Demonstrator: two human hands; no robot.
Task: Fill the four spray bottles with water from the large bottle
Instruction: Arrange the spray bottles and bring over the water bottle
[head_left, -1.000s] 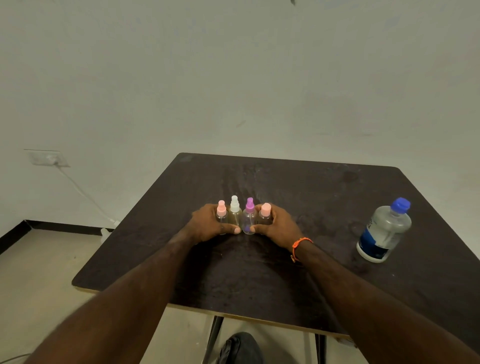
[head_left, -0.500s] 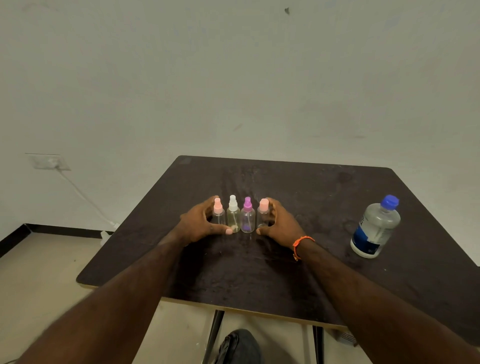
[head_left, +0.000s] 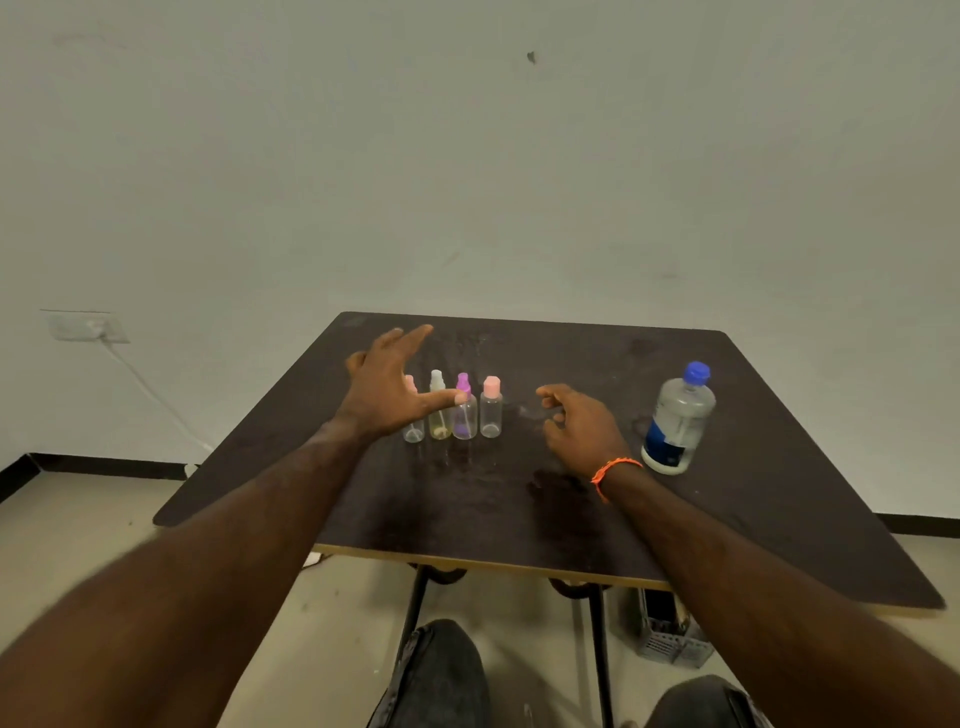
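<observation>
Several small clear spray bottles stand upright in a row on the dark table (head_left: 571, 519): a pink-topped one (head_left: 414, 430) partly hidden by my hand, a white-topped one (head_left: 439, 423), a purple-topped one (head_left: 464, 421) and a pink-capped one (head_left: 491, 410). My left hand (head_left: 387, 387) hovers over the left end of the row with fingers spread, holding nothing. Between the row and the large bottle, my right hand (head_left: 579, 428) is loosely curled and empty. The large clear bottle (head_left: 678, 421), blue cap and blue label, stands upright at the right.
A pale wall rises right behind the table's far edge. A wall socket (head_left: 85, 327) with a white cable sits at the left. My knees (head_left: 441, 675) and a small grey basket (head_left: 670, 636) lie below the table's near edge.
Both hands let go of the row of small bottles. The left hand rose above it with fingers spread; the right hand drew away toward the large bottle.
</observation>
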